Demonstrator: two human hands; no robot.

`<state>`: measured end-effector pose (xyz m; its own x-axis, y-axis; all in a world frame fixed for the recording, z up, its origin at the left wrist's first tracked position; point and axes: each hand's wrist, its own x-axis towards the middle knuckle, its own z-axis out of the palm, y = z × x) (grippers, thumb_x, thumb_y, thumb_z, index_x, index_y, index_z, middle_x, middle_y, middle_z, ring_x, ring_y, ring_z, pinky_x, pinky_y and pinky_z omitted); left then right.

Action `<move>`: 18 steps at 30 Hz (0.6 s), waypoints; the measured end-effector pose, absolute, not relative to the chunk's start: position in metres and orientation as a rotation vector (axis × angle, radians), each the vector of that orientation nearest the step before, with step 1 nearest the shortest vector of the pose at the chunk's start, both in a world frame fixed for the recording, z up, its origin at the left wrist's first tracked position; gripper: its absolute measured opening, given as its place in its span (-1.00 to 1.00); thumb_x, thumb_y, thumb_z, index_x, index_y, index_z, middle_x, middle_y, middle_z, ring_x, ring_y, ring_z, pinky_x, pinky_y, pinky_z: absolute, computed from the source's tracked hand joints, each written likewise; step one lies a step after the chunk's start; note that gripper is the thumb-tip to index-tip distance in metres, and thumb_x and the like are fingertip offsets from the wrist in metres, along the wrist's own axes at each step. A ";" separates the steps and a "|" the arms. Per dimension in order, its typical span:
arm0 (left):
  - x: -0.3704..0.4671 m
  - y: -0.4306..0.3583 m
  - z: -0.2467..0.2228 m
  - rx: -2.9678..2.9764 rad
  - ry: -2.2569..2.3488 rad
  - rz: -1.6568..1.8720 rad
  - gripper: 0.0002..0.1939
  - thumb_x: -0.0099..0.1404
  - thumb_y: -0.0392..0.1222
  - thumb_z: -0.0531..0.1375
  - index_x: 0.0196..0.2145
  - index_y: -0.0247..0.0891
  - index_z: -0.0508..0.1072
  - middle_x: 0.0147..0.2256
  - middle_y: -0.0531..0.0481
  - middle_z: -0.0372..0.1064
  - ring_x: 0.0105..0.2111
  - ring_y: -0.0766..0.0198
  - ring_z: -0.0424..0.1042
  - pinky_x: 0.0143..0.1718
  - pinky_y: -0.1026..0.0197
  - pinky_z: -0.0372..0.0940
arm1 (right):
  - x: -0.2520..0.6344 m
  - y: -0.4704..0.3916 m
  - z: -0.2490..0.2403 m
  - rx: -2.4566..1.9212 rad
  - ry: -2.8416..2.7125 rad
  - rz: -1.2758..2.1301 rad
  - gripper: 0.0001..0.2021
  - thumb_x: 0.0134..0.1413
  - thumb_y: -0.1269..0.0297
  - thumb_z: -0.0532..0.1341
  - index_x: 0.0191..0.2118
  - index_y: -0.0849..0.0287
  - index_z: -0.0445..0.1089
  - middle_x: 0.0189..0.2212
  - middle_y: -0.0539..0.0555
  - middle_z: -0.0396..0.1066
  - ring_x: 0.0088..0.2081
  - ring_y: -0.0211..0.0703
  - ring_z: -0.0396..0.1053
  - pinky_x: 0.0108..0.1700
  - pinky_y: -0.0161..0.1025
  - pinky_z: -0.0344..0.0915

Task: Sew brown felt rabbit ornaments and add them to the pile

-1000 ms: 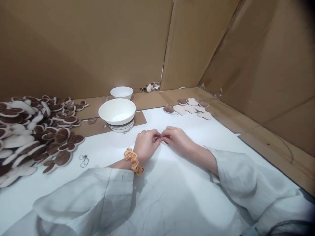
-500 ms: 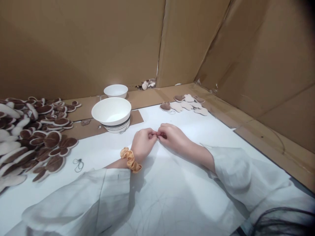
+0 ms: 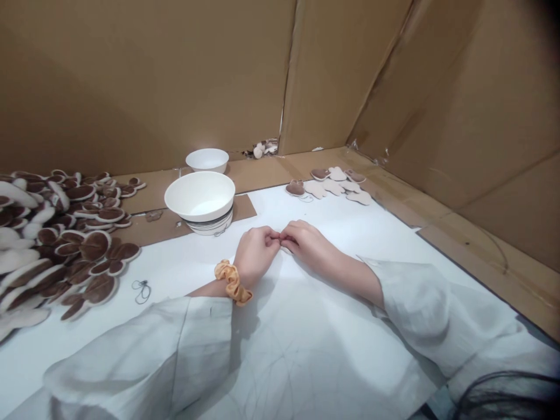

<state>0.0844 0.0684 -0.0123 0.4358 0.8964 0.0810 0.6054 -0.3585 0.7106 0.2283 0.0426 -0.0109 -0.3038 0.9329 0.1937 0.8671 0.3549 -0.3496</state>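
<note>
My left hand [image 3: 254,254] and my right hand [image 3: 310,245] meet fingertip to fingertip over the white table sheet [image 3: 280,326], both in a closed pinch. A pale edge shows under my right fingers; what they hold is mostly hidden, and I cannot name it. Behind the hands, to the right, lies a group of flat brown and cream plush pieces [image 3: 332,186]. A white bowl [image 3: 200,195] with dark cords round its lower part stands beyond my left hand. A small loop of dark cord [image 3: 142,291] rests on the sheet to the left.
A large heap of brown and white plush pieces [image 3: 87,245] covers the left side. A second white bowl [image 3: 207,160] stands behind the first. Cardboard walls [image 3: 144,81] enclose the back and right. Dark strands [image 3: 503,391] are at the lower right corner.
The hands stay pinched together in nearly the same spot. A pale edge now shows more plainly below my right fingers. The view has shifted very slightly.
</note>
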 end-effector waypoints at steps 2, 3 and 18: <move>0.085 0.068 -0.012 2.080 1.275 0.631 -0.80 0.11 -0.29 0.07 -0.37 -0.26 0.49 -0.53 0.05 0.40 -0.47 0.30 0.34 -0.39 0.27 0.17 | 0.227 0.042 -0.016 -1.577 -2.298 0.165 -0.88 0.10 0.48 0.10 -0.37 0.30 0.38 -0.42 0.13 0.37 -0.31 -0.13 0.25 -0.21 -0.21 0.19; 0.085 0.068 -0.013 2.077 1.288 0.631 -0.80 0.11 -0.29 0.07 -0.35 -0.27 0.48 -0.52 0.05 0.39 -0.46 0.28 0.35 -0.38 0.26 0.18 | 0.228 0.042 -0.019 -1.566 -2.316 0.127 -0.87 0.11 0.48 0.08 -0.36 0.30 0.37 -0.41 0.14 0.38 -0.32 -0.12 0.24 -0.21 -0.20 0.20; 0.047 0.067 0.046 3.028 1.638 0.856 -0.74 0.29 -0.19 -0.05 -0.33 -0.32 0.41 -0.33 -0.17 0.38 -0.24 0.03 0.32 -0.27 0.08 0.14 | 0.226 0.037 -0.019 -1.533 -2.286 0.193 -0.82 0.16 0.48 -0.01 -0.36 0.27 0.32 -0.38 0.15 0.36 -0.28 -0.12 0.28 -0.21 -0.21 0.25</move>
